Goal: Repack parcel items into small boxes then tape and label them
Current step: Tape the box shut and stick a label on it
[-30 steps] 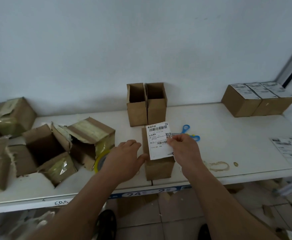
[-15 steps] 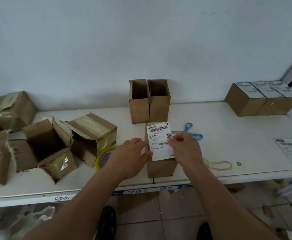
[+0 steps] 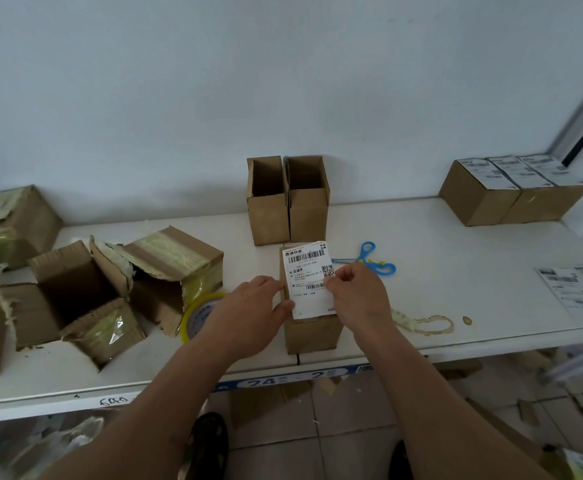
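A white label (image 3: 309,278) is held over the top of a small closed box (image 3: 312,329) at the table (image 3: 456,271) edge. Its right edge is pinched by the right hand (image 3: 357,297), while the box's left side is gripped by the left hand (image 3: 248,315), thumb at the label's lower left corner. Blue scissors (image 3: 369,261) are seen just beyond the right hand. A tape roll (image 3: 198,315) is half hidden behind the left hand, with torn cartons (image 3: 117,282) further left. Two open boxes (image 3: 288,199) are stood beyond the label.
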